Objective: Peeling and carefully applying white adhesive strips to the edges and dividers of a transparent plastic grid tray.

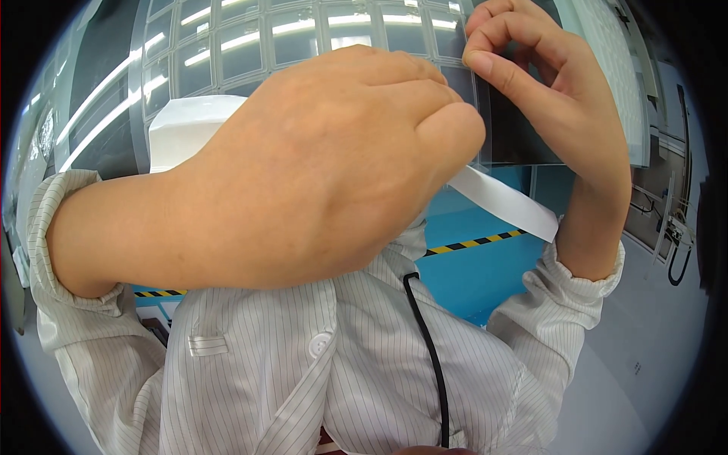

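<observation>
My left hand (341, 159) fills the middle of the view, its back turned up and its fingers curled closed. A white paper-like strip (512, 203) comes out from under the thumb side and hangs toward my right sleeve. More white material, a folded piece (186, 133), shows past the wrist; whether it is one with the strip is hidden. At the upper right, my right hand (546, 72) pinches thumb and forefinger together at the side of a clear gridded sheet (241, 47). Anything between those fingertips is too small to make out.
The clear sheet has rows of square pockets and lies on a dark work surface (512, 140). Glossy film (95, 129) lies at the left. A black cable (428, 341) runs down my striped coat. Below are a blue surface and yellow-black tape (474, 243); equipment (671, 227) stands at right.
</observation>
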Demonstrator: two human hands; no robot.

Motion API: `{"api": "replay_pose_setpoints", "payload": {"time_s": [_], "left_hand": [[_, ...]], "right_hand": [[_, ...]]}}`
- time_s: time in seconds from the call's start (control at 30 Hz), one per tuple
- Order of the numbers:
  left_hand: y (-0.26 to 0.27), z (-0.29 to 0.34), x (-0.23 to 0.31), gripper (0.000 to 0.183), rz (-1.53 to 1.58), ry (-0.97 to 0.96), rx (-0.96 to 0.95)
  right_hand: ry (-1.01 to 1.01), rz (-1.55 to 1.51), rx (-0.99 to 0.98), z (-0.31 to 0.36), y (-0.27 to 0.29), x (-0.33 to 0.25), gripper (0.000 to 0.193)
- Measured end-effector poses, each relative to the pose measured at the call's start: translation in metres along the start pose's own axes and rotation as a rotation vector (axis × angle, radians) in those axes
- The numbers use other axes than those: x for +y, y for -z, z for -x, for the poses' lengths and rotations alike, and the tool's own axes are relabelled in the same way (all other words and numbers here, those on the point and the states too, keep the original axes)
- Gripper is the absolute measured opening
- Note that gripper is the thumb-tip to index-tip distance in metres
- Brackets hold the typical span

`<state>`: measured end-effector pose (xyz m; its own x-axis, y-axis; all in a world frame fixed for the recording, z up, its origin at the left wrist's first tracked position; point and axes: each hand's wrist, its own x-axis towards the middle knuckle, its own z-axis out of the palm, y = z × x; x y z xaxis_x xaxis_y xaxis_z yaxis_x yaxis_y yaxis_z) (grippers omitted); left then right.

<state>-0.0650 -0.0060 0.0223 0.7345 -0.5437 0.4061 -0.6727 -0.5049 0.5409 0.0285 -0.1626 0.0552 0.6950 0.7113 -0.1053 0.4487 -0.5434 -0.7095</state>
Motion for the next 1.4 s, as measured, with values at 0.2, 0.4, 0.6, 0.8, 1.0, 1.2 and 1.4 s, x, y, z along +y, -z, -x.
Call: {"api": "replay_pose_setpoints", "payload": {"time_s": [0.2,0.4,0.6,0.8,1.0,1.2,1.4], "left_hand": [[0.008,0.021,-0.018,0.015,0.013,-0.042,0.002],[0.008,0.022,-0.017,0.016,-0.016,-0.029,-0.005],[0.011,0.023,-0.016,0.013,-0.043,-0.009,-0.019],[0.011,0.025,-0.016,0.012,-0.037,-0.013,-0.008],[0.013,0.024,-0.015,0.012,-0.035,-0.018,-0.026],[0.017,0.025,-0.015,0.014,0.058,-0.048,0.055],[0.033,0.024,-0.004,0.013,-0.077,-0.164,0.143]], "right_hand": [[-0.066,0.037,0.032,0.009,0.007,0.003,0.009],[-0.023,0.128,0.036,0.007,0.005,0.001,0.007],[-0.023,0.086,0.037,0.011,0.003,0.008,0.008],[0.053,-0.155,0.027,0.012,0.000,0.022,0.009],[-0.012,-0.091,0.003,0.010,-0.001,0.021,0.010],[0.049,0.034,0.178,0.015,-0.019,0.012,0.011],[0.077,-0.318,0.047,0.045,-0.011,-0.003,0.018]]}}
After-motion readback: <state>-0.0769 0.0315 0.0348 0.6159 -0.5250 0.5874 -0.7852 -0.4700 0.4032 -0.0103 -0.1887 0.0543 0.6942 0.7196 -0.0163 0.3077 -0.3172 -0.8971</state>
